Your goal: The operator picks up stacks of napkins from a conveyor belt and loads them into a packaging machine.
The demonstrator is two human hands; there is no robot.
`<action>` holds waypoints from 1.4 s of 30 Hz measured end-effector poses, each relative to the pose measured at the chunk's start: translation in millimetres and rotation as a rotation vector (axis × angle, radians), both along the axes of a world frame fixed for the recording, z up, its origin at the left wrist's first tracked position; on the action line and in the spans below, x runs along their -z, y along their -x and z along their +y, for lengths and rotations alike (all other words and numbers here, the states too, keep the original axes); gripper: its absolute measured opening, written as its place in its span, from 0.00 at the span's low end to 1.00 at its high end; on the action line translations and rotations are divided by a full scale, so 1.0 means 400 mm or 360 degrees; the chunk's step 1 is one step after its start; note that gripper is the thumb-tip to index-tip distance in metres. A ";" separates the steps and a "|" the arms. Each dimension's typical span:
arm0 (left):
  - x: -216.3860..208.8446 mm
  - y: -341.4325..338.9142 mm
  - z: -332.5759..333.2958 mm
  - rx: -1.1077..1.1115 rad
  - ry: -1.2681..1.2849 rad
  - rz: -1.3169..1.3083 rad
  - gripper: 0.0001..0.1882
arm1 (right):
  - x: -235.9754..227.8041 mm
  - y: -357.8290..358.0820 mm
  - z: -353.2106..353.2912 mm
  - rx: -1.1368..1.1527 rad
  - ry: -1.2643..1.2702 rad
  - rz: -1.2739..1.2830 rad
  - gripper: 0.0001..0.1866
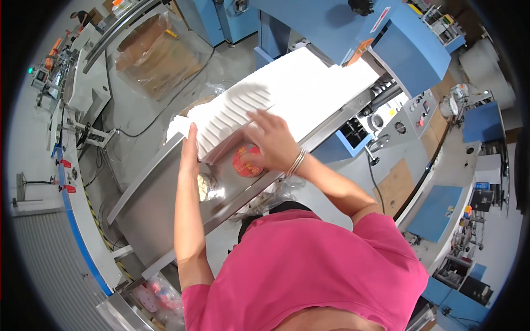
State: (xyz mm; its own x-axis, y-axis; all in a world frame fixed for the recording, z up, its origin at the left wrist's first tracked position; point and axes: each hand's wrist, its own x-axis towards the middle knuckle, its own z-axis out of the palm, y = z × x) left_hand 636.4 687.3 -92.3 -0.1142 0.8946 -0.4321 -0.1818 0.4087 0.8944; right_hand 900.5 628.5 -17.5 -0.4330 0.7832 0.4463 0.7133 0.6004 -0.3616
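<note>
A long row of white, soft-looking folded sheets (234,113) lies along a metal trough, its near end rippled into ridges. My left hand (189,150) is held upright against the left end of this row, fingers straight. Over the row's near side reaches my right hand (273,140), its fingers spread and the fingertips at the white ridges. Beneath its thumb a red round patterned thing (247,161) lies in the trough; whether the thumb touches it I cannot tell. A bracelet (297,163) circles my right wrist.
The metal trough (160,212) slopes down to the left, with a small shiny clear-and-yellowish thing (208,187) in it. A blue machine (326,25) stands at the row's far end. Beyond the trough sits a plastic-lined cardboard box (157,55). A control panel (418,113) is at right.
</note>
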 end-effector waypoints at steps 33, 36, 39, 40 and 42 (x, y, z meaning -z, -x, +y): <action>-0.118 -0.006 -0.131 0.0112 0.0057 -0.0275 0.41 | 0.082 -0.332 0.529 0.1153 0.0056 0.0091 0.11; -0.121 -0.010 -0.131 0.0111 0.0053 -0.0239 0.40 | 0.090 -0.338 0.534 0.1138 0.0027 0.0056 0.11; -0.117 -0.009 -0.129 0.0109 0.0041 -0.0240 0.41 | 0.092 -0.338 0.537 0.1164 0.0039 0.0069 0.11; -0.116 -0.009 -0.129 0.0110 0.0041 -0.0240 0.41 | 0.090 -0.335 0.536 0.1164 0.0038 0.0068 0.11; -0.115 -0.009 -0.128 0.0114 0.0034 -0.0216 0.41 | 0.083 -0.329 0.531 0.1197 0.0044 0.0043 0.09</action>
